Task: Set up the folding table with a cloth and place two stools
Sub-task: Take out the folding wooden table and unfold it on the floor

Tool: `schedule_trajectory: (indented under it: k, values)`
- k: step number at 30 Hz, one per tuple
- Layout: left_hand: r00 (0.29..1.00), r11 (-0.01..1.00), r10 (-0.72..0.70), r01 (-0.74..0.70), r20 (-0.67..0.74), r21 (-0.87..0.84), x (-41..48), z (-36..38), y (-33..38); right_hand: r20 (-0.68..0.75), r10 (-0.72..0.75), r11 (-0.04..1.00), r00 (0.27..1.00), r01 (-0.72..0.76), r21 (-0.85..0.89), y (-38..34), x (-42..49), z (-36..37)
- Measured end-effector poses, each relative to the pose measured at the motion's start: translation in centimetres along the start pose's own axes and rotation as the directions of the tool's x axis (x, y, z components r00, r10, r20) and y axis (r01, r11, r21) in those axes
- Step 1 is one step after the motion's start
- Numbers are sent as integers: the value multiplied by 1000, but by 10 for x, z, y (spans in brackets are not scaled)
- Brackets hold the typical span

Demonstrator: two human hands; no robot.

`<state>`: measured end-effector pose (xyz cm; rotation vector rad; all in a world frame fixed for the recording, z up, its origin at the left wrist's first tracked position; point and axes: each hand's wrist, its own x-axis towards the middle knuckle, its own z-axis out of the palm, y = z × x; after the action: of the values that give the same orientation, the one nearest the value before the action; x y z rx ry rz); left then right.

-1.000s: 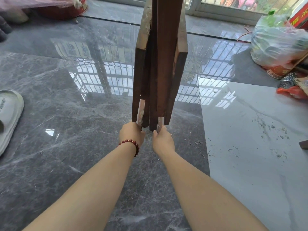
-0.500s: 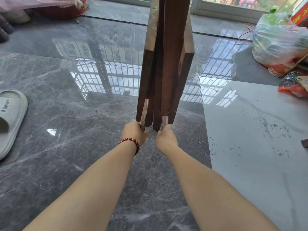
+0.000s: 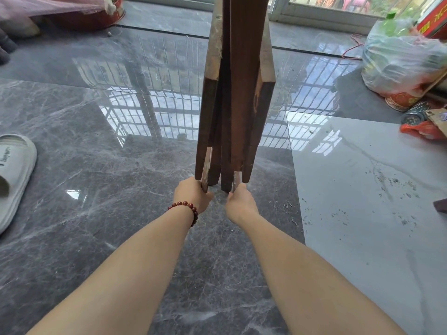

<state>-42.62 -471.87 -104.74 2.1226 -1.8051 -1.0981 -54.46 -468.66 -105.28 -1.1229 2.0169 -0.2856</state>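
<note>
1. Gripping the folding table (image 3: 242, 93) at its lower end, both hands reach forward and low over the glossy grey marble floor (image 3: 96, 201). The table is folded and stands upright on end, its dark brown boards and legs bunched together and rising out of the top of the view.
2. The left hand (image 3: 192, 197) is wrapped round a pale, worn leg end (image 3: 205, 170) on the left of the bundle. Its fingers are curled behind the wood and mostly hidden, and the thumb lies on the near side.
3. The right hand (image 3: 240, 204) is clamped on a 2nd pale strip (image 3: 235, 180) on the right of the bundle, thumb on the near face and fingers curled round the far side.
4. The 2 hands are near each other but apart. 1 dark leg comes down just beyond the gap between them; whether its foot touches the floor cannot be told.
5. A red bead bracelet (image 3: 186, 210) sits on the left wrist.
6. Well to the left of the fingers lies a white slipper (image 3: 14, 172).
7. Far beyond the fingers to the left is a red basin (image 3: 96, 18), partly under pink cloth (image 3: 43, 6).
8. To the right of the fingers a paler tile (image 3: 362, 213) carries dark crumbs, and far beyond it sits a full plastic bag (image 3: 401, 59).
</note>
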Motion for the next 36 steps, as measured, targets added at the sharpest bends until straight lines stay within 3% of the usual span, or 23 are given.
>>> schedule_trajectory:
  k: [11, 18, 29, 36]
  values:
    - [1000, 1000, 7, -7, -2, 15, -4, 1, 2, 38, -20, 999, 999, 21, -29, 6, -1, -8]
    - [1000, 1000, 6, -6, -28, 21, -2, -5, -6, -9, -33, 999, 999, 32, -37, 20, -5, -21]
    - [998, 997, 43, -40, -42, 69, -19, -1, -1, -28, 78, 997, 997, -77, 10, 44, -9, -29]
    - [999, 998, 41, -39, -32, 54, -23, -1, 0, -52, 23, 1000, 998, -24, -17, 43, -20, -40]
